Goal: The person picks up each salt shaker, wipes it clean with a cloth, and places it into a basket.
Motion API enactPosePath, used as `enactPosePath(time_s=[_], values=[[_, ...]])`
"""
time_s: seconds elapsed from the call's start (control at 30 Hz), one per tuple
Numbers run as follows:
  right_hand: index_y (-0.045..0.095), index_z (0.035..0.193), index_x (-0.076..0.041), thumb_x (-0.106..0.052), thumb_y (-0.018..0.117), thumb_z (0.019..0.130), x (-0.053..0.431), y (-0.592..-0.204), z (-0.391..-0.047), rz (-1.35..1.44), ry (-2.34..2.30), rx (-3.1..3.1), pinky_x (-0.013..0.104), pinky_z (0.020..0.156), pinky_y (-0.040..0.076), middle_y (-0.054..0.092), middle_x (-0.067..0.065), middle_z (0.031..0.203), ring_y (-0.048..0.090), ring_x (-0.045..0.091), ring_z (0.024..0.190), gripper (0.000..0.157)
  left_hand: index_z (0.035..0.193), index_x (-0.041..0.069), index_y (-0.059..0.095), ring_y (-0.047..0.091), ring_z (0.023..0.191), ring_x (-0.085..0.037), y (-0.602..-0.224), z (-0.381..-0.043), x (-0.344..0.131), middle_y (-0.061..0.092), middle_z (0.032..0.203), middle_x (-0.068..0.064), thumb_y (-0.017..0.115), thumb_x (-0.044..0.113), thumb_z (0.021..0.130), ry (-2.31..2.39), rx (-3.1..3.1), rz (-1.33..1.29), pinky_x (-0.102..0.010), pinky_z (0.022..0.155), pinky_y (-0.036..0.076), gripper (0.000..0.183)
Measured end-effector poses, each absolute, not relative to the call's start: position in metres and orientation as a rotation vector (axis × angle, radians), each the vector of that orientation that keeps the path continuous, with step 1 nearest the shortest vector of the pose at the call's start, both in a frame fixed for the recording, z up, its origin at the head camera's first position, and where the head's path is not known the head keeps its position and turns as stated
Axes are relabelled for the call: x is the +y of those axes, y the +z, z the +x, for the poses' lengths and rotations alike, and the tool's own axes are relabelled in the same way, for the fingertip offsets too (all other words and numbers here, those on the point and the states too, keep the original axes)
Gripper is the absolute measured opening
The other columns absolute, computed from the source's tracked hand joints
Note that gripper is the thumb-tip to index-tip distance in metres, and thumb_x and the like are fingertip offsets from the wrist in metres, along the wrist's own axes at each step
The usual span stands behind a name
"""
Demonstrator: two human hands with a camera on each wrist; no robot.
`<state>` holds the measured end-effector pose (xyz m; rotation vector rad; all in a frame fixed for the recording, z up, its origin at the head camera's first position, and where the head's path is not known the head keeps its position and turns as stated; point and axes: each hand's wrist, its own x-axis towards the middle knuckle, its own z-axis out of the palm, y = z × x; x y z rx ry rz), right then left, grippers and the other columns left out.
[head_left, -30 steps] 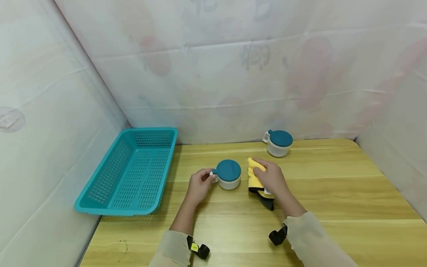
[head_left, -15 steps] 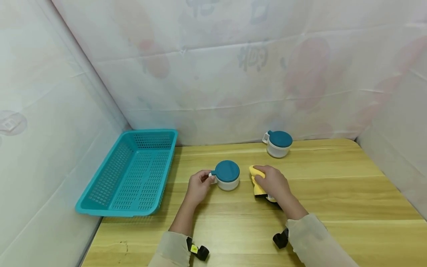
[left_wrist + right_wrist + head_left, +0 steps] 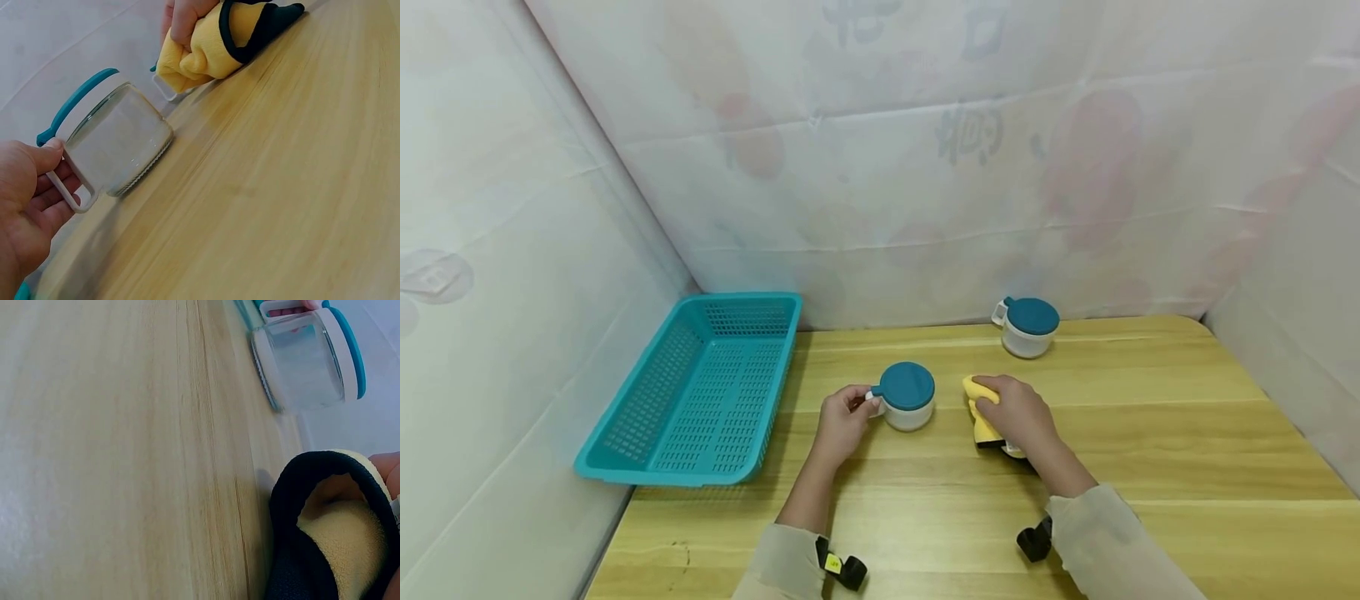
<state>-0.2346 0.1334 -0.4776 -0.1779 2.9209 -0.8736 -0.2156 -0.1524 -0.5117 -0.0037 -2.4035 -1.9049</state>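
A glass jar (image 3: 119,137) with a teal lid (image 3: 907,386) and a white handle stands at mid-table. My left hand (image 3: 841,423) pinches its handle (image 3: 74,189) between thumb and fingers, as the left wrist view shows. To the right of the jar, my right hand (image 3: 1019,412) grips a bunched yellow cloth (image 3: 986,425) with a black edge. The cloth (image 3: 203,53) folds down onto the wood, apart from the jar. In the right wrist view, the cloth's dark border (image 3: 289,506) curls around its fuzzy yellow inside.
A second jar (image 3: 1028,340) with the same teal lid stands at the back, beyond my right hand. On the left lies a teal plastic basket (image 3: 748,433) with slotted walls. Fabric walls (image 3: 880,183) enclose the wooden table (image 3: 1150,433) behind and at the sides.
My right hand has drawn the yellow cloth slightly back and right, away from the jar, and the cloth's dark corner is now tucked under the hand. My left hand keeps hold of the handle.
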Motion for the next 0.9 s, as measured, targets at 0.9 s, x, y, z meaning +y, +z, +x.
enactPosePath(time_s=[0.9], values=[[0.059, 0.137, -0.012, -0.024, 0.058, 0.095, 0.132, -0.479, -0.243, -0.263, -0.899, 2.887, 0.029, 0.060, 0.045, 0.056, 0.024, 0.136, 0.056, 0.019, 0.074, 0.044, 0.110, -0.001, 0.072, 0.068, 0.095, -0.024, -0.452, -0.207, -0.189, 0.072, 0.106, -0.014, 0.070, 0.010, 0.091, -1.751, -2.372, 0.094, -0.032, 0.077, 0.060, 0.022]])
